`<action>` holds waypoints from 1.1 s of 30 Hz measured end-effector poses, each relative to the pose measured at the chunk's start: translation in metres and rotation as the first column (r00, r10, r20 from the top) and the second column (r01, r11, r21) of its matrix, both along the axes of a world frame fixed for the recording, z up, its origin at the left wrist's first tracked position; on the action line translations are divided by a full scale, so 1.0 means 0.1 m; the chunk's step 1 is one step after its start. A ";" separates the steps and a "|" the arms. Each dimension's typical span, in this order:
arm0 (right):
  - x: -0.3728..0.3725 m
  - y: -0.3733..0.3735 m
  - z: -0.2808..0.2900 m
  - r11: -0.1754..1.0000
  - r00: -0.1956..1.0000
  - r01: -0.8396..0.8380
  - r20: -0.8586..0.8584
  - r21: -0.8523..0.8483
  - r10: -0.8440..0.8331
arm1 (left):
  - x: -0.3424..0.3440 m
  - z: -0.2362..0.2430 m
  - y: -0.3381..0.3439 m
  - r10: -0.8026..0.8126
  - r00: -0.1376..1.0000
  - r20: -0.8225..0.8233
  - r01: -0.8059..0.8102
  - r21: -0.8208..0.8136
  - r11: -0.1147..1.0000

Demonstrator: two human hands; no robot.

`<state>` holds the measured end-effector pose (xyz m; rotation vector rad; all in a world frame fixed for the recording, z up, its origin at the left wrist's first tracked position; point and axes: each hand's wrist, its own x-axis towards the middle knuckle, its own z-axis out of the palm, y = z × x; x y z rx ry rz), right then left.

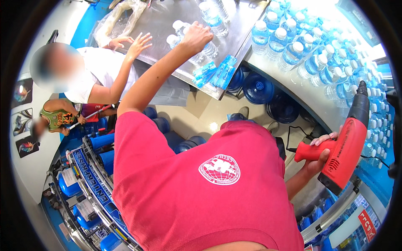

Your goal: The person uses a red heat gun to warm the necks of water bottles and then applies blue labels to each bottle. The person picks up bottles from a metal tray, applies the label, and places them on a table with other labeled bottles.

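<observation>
While my right hand (320, 157) wraps the handle of a red heat gun (345, 144), nozzle pointing up, my left hand (196, 37) is closed over the cap of a small water bottle (205, 50) on the steel table (167, 25). Blue label sleeves (215, 73) lie near the table's edge. Rows of capped bottles (310, 50) stand beyond, and another person's hands (132, 44) rest on the table.

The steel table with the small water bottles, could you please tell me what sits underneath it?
Under the steel table, large round blue water jugs stand on the pale floor near its front corner. The tabletop and the person's outstretched left arm cover whatever lies further back.
</observation>
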<state>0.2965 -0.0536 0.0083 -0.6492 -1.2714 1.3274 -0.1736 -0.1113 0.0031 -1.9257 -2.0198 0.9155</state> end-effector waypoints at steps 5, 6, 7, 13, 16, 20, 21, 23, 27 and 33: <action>0.08 -0.04 -0.07 1.000 1.000 0.016 -0.023 0.006 -0.016 | 0.03 -0.04 -0.03 -0.047 0.999 -0.019 0.048 0.051 0.998; 0.09 -0.05 -0.10 0.999 0.999 0.034 -0.021 0.000 -0.034 | 0.06 -0.02 -0.05 -0.130 0.991 -0.030 0.133 0.161 0.978; 0.12 -0.05 -0.11 1.000 0.999 0.015 -0.032 0.008 -0.015 | 0.10 0.02 -0.10 -0.211 0.976 -0.049 0.216 0.267 0.939; 0.18 -0.04 -0.14 0.991 0.992 -0.104 -0.058 0.086 0.110 | 0.87 -0.15 -0.71 0.044 0.843 0.535 -0.381 0.539 0.751; 0.14 -0.13 -0.08 0.983 0.996 -0.088 0.006 0.160 0.088 | 0.91 -0.64 -0.99 0.387 0.619 0.683 -0.711 0.279 0.645; 0.05 -0.07 0.02 0.953 0.988 -0.141 0.104 0.269 0.117 | 0.73 -1.36 -1.14 0.334 0.639 0.693 -0.758 0.492 0.429; 0.04 -0.03 0.05 0.936 0.982 -0.175 0.128 0.305 0.142 | 0.69 -1.46 -1.18 0.282 0.693 0.663 -0.712 0.569 0.411; 0.02 0.03 0.11 0.925 0.963 -0.256 0.159 0.279 0.219 | 0.68 -1.61 -1.25 0.302 0.691 0.657 -0.719 0.580 0.384; -0.12 0.09 0.13 0.917 0.957 -0.291 0.084 0.272 0.279 | 0.63 -1.68 -1.32 0.226 0.452 0.863 -0.880 0.389 0.272; -0.20 0.16 0.12 0.885 0.910 -0.410 0.033 0.218 0.413 | 0.58 -1.74 -1.41 0.301 0.553 0.777 -0.829 0.548 0.107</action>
